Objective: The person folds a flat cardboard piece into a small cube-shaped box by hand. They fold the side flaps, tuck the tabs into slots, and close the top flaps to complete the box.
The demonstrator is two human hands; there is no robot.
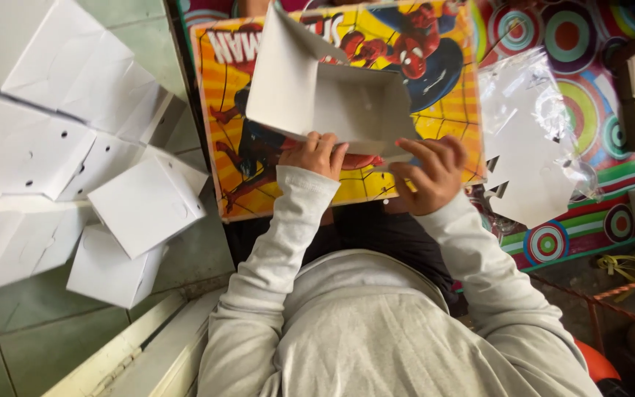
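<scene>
Both hands sit at the near edge of the white box [325, 99] in the upper middle of the frame: your left hand [319, 153] has its fingers curled over the lower left edge and pinches it, while your right hand [429, 173] lies with fingers spread along the lower right flap, thumb side pressing the card. The two hands are close together, apart by a small gap. That box rests half-folded on the yellow tabletop [233, 125], one flap standing up at the left. By its look it is thin card, so you may judge it light, fairly stiff along the panels and weak at the creases; it should bend or crush if squeezed mid-panel, so hold it by folded edges and corners. Its surface looks smooth and a little slippery. At the left of the frame lies a heap of folded boxes [145, 202] on the green floor [9, 331]; at the right, flat blanks in a clear bag [545, 132]. Your fingertips under the card are hidden, the box's far side is out of view, and the tabletop's upper edge is cut off.
</scene>
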